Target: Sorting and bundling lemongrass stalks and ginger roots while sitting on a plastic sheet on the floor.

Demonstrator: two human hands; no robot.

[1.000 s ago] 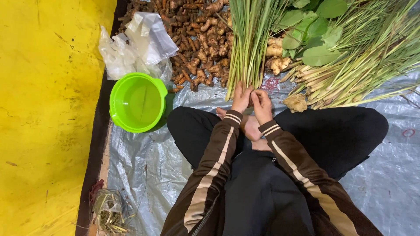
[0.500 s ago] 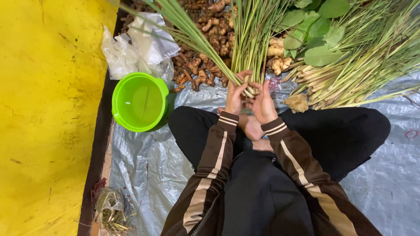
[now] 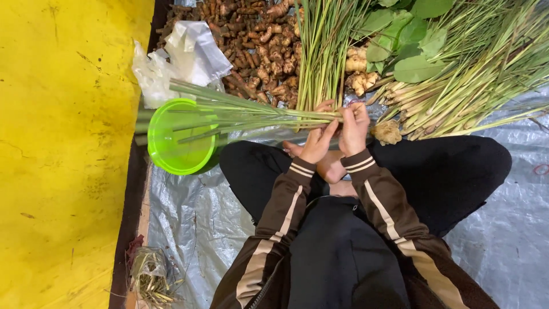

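Both hands hold one bundle of lemongrass stalks (image 3: 240,116) by its pale root end. My left hand (image 3: 318,136) cups the stalks from below and my right hand (image 3: 354,127) grips them from above. The green tops point left and lie across the green plastic bowl (image 3: 171,153). Brown sleeves with cream stripes cover both arms. I sit cross-legged in black trousers on a grey plastic sheet (image 3: 189,223).
Upright lemongrass (image 3: 323,51) and a large lemongrass heap (image 3: 474,74) lie ahead. A pile of brown roots (image 3: 257,40), pale ginger pieces (image 3: 359,71), broad green leaves (image 3: 412,46) and clear plastic bags (image 3: 183,54) sit nearby. Yellow floor (image 3: 63,154) is left; trimmings (image 3: 150,277) lie bottom left.
The bundle in my hands has swung from upright to pointing left, down across the green bowl. My hands stayed at its root end.
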